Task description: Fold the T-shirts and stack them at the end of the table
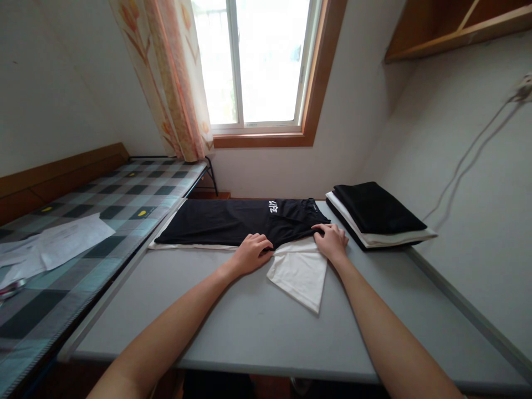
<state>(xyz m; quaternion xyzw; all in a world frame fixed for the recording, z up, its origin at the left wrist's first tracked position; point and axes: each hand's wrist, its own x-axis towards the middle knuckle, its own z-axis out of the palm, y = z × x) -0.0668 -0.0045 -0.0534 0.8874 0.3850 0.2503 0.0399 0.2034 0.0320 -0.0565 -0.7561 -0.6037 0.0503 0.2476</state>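
Black trousers (pixel 224 221), folded lengthwise with white lettering near the gathered waistband, lie across the table. Underneath is a white garment that looks like a T-shirt (pixel 301 274); a sleeve-like flap sticks out toward me and a thin strip shows along the near edge. My left hand (pixel 251 255) is closed at the near edge of the trousers, fingers curled on the black cloth. At the waistband's near corner, my right hand (pixel 331 242) pinches the black cloth, its palm beside the white flap. Both thumbs' exact hold on the cloth is partly hidden.
On the right of the grey table (pixel 233 327) lies a stack of folded black and white clothes (pixel 378 213) near the wall. A bed with a checked cover (pixel 95 197) adjoins on the left, with papers (pixel 70 241) on it. A cable (pixel 465 152) hangs at right.
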